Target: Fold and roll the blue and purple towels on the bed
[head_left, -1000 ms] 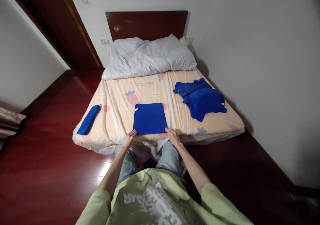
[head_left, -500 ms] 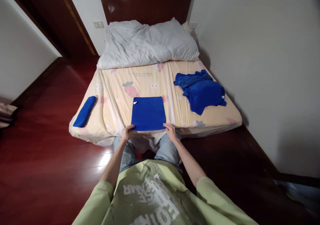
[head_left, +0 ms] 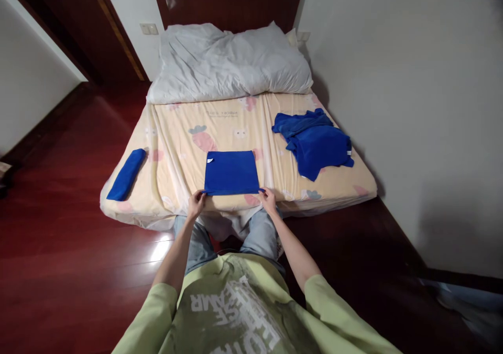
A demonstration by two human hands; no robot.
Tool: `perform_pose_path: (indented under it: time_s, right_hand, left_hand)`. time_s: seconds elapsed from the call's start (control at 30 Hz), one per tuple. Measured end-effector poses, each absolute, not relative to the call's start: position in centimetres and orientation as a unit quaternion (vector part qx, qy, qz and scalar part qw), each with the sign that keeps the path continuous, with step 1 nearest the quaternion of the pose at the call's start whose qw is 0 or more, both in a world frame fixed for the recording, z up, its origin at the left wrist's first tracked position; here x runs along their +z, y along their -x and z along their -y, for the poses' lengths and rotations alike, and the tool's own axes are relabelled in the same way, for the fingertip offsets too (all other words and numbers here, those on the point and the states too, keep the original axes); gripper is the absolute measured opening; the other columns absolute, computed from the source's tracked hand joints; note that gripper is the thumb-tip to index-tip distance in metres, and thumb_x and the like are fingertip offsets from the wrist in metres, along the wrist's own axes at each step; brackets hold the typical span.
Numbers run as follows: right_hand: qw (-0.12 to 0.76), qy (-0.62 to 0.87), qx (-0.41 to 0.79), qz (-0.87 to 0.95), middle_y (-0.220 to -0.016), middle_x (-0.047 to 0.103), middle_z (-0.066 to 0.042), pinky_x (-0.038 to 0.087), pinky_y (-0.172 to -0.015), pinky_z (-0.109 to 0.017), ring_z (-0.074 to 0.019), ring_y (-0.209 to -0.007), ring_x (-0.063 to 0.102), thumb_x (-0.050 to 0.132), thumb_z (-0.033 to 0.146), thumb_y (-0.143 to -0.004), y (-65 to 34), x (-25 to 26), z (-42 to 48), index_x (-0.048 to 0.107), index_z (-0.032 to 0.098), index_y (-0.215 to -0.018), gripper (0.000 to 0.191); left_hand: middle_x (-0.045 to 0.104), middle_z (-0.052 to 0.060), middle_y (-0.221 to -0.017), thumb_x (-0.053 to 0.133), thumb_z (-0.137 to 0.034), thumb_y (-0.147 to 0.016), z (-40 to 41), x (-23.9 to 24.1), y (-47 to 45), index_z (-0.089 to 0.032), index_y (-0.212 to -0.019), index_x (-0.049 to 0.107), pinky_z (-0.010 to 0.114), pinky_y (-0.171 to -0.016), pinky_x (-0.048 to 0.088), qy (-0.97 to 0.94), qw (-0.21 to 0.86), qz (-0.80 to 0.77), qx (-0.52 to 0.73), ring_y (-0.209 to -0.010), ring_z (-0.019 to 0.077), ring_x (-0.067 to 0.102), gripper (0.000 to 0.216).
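Note:
A blue towel (head_left: 231, 171) lies flat near the front edge of the bed, with a small white tag at its far left corner. Its near edge is turned up into a narrow fold. My left hand (head_left: 196, 204) pinches the near left corner, and my right hand (head_left: 268, 200) pinches the near right corner. To the left lies a rolled or folded blue towel (head_left: 126, 175). A loose, crumpled pile of blue towels (head_left: 320, 147) rests on the right side of the bed.
The bed (head_left: 176, 134) has a cream sheet printed with strawberries and rabbits. A white quilt (head_left: 231, 63) is bunched against the dark wooden headboard (head_left: 231, 0). A white wall (head_left: 404, 108) stands at the right, and dark red wooden floor (head_left: 58, 228) lies to the left.
Both hands have lifted the towel's near edge and moved it slightly away from me, making a narrow fold. The view has shifted a little. The other blue towels stay in place.

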State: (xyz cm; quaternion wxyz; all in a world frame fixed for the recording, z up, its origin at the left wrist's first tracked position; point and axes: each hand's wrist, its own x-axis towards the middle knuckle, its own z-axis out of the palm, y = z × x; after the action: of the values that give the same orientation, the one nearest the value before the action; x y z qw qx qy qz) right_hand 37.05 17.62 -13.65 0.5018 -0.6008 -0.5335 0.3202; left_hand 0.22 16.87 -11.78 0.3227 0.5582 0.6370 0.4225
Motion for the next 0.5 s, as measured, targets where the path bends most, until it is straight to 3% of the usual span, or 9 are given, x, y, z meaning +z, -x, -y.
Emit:
perform_pose_path:
  time_s: [0.13, 0.5]
  right_hand:
    - [0.505, 0.614, 0.319, 0.516, -0.091, 0.076, -0.013, 0.057, -0.081, -0.04, -0.0275, -0.084, 0.071, 0.061, 0.051, -0.082, -37.0, -14.0, -18.6, 0.072, 0.014, -0.1, 0.042]
    - [0.469, 0.62, 0.3, 0.553, -0.083, 0.074, -0.012, 0.055, -0.077, -0.037, -0.0256, -0.078, 0.068, 0.052, 0.062, -0.086, -37.2, -14.6, -19.6, 0.069, 0.017, -0.089, 0.048]
  left_hand:
    - [0.074, 0.009, -0.094, 0.051, -0.052, -0.089, -17.9, -11.9, -0.5, -0.018, -0.103, 0.068, 0.033, -0.078, 0.055, -0.568, 0.288, -0.641, 0.429, -0.086, 0.0231, 0.069, 0.04]
    - [0.07, 0.007, -0.077, 0.051, -0.051, -0.089, -18.7, -12.0, 0.1, -0.017, -0.097, 0.068, 0.032, -0.067, 0.051, -0.581, 0.273, -0.656, 0.397, -0.07, 0.0212, 0.066, 0.038]
